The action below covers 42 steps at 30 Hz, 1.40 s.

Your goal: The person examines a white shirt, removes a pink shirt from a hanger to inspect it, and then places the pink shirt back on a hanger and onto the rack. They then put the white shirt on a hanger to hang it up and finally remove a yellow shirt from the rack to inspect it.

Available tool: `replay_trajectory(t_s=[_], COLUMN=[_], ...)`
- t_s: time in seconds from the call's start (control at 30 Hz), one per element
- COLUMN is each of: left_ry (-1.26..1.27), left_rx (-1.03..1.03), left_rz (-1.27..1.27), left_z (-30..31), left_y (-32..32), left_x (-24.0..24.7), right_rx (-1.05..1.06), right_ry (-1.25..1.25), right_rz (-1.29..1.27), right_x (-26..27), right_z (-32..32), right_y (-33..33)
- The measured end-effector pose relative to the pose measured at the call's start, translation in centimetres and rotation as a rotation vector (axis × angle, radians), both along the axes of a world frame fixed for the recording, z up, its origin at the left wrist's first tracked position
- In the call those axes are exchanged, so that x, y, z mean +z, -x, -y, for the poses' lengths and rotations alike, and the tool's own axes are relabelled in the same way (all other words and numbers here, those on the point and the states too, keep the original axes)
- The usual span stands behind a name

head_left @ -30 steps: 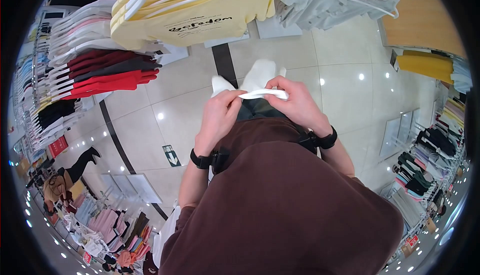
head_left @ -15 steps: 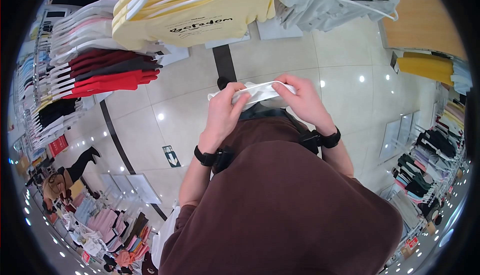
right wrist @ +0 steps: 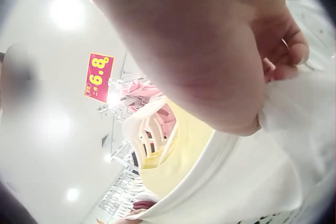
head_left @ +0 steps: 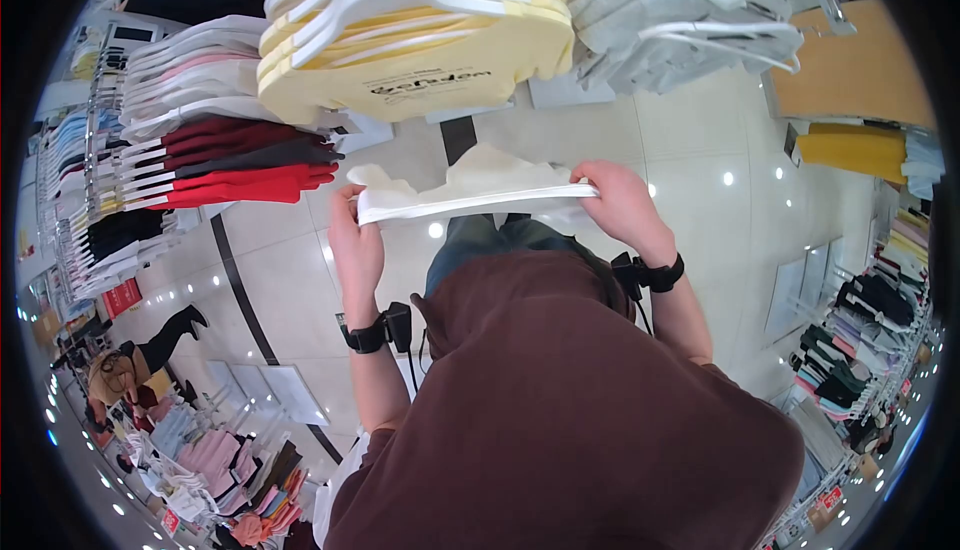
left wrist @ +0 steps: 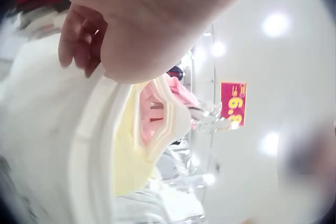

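Change first: my hands have gone from close together to well apart. The white cloth (head_left: 460, 198) was bunched between them; now its thick lower edge runs nearly straight from one to the other. So the edge is spread and its run shows, with folds standing up behind it.

Grip: narrow both sides. Left hand (head_left: 357, 250) pinches the left end, fingers curled at the cloth. Right hand (head_left: 628, 212) pinches the right end between thumb and fingers. Can't tell how firm.

Cloth sits upper centre of the head view, in the air over the legs (head_left: 490, 240) and floor (head_left: 690, 145), below the hanging yellow shirts (head_left: 540, 45). Dark red and bright red tops (head_left: 245, 185) hang upper left, grey ones (head_left: 640, 10) upper right.

Writing: black script on the front yellow shirt reads "Boredom", warped here; small lines by it not legible. Red sign (right wrist: 100, 77), left of the right wrist view, shows a yellow 6.8; smaller characters too blurred. Small red tags at lower left and lower right of the head view, unreadable. No brand I can make out.
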<state>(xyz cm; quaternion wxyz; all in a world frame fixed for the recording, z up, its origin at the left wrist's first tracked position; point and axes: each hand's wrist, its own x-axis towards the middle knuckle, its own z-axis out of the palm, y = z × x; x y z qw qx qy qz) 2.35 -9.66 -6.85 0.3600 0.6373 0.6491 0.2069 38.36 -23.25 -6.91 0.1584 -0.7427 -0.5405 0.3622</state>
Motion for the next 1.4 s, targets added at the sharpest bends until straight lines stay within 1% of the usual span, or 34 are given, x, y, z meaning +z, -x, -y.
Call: replay_trajectory(t_s=[0.03,0.07,0.13,0.17,0.23,0.27,0.3,0.33,0.37,0.4,0.43,0.47,0.5,0.53,0.57,0.63,0.67,0.7,0.73,0.77,0.83,0.87,0.9,0.93,1.03,1.07,1.1,1.17,1.2,1.3,1.33,1.4], left_ry=[0.051,0.044,0.114,0.106,0.311,0.36,0.348,0.435,0.523,0.563,0.557,0.598,0.639,0.641,0.641,0.633,0.602,0.597,0.545,0.495,0.504,0.508,0.51,0.508,0.447,0.402,0.355,0.337,0.326,0.317,0.324,0.388], left_rx=[-0.014,-0.009,0.102,0.101,0.174,0.158,0.158,0.15,0.139,0.168,0.165,0.167,0.17,0.108,0.11,-0.001,0.038,0.039,0.006,-0.028,-0.034,-0.042,-0.048,-0.042,-0.005,-0.014,-0.023,-0.036,-0.05,-0.078,-0.089,-0.091], left_rz=[0.149,0.157,0.651,0.665,0.868,0.956,0.973,1.052,1.127,1.151,1.159,1.108,1.057,1.022,1.029,1.021,1.025,1.03,0.981,0.934,0.948,0.915,0.878,0.879,0.865,0.834,0.804,0.788,0.77,0.726,0.726,0.734], left_z=[-0.6,-1.2,-2.1,-2.7,-4.2,-4.8,-5.4,-6.0,-6.6,-6.9,-7.2,-7.4,-7.8,-8.1,-8.3,-8.5,-8.4,-8.6,-8.7,-8.9,-9.8,-10.3,-10.8,-11.3,-12.2,-12.4,-12.7,-13.0,-13.0,-13.2,-13.3,-13.5], left_y=[0.3,0.6,1.4,2.0,3.2,3.7,4.1,4.3,4.4,4.0,3.7,3.5,3.5,3.8,3.9,3.6,3.1,3.1,3.2,3.3,4.0,4.5,5.1,5.4,5.9,6.2,6.2,6.0,5.9,5.1,4.9,4.6], left_x=[0.1,-0.2,-1.5,-1.7,-1.8,-1.7,-1.7,-1.7,-1.7,-1.2,-0.8,-0.5,-0.4,-1.1,-1.7,-2.3,-1.9,-2.0,-2.1,-2.3,-2.0,-2.0,-1.9,-1.8,-2.0,-2.6,-2.8,-2.4,-2.3,-2.8,-2.7,-2.4], right_rx=[0.01,0.015,0.001,0.004,0.062,0.07,0.109,0.144,0.145,0.132,0.119,0.121,0.008,-0.105,-0.101,-0.274,-0.268,-0.296,-0.325,-0.322,-0.5,-0.472,-0.463,-0.374,-0.224,-0.228,-0.168,-0.07,-0.019,-0.011,-0.139,-0.2], right_ry=[-0.056,-0.063,-0.008,-0.016,0.063,0.051,0.087,0.126,0.116,0.124,0.135,0.131,0.006,-0.116,-0.115,-0.395,-0.397,-0.494,-0.588,-0.587,-0.649,-0.648,-0.645,-0.646,-0.668,-0.54,-0.565,-0.623,-0.61,-0.686,-0.583,-0.537], right_rz=[0.112,0.121,0.188,0.201,0.272,0.288,0.238,0.187,0.201,0.084,-0.037,-0.031,-0.091,-0.152,-0.146,-0.227,-0.224,-0.319,-0.416,-0.411,-0.535,-0.486,-0.489,-0.53,-0.643,-0.608,-0.462,-0.161,-0.029,-0.023,-0.514,-0.681], right_x=[-0.9,-1.5,-2.0,-2.3,-2.3,-1.9,-1.4,-0.9,-0.3,0.7,1.8,2.9,4.1,5.3,6.6,8.6,8.9,9.2,9.5,9.6,9.8,7.9,8.0,8.3,8.3,6.6,5.5,3.3,3.1,2.9,3.1,2.4], right_z=[-0.4,-0.8,-1.5,-1.8,-3.0,-3.8,-4.7,-5.6,-6.6,-7.8,-9.0,-10.1,-11.4,-12.5,-13.6,-16.3,-17.6,-18.9,-20.3,-21.7,-24.8,-26.1,-27.3,-28.2,-29.8,-30.5,-31.4,-33.4,-34.0,-33.7,-33.1,-32.9], right_y=[0.0,-0.1,-0.2,-0.3,-0.5,-0.3,0.0,0.4,0.8,1.4,2.1,2.6,2.9,3.2,3.3,2.8,2.3,1.7,1.4,1.6,2.2,0.1,0.3,0.5,0.0,-2.3,-2.7,-3.6,-3.4,-2.8,-2.9,-3.2])
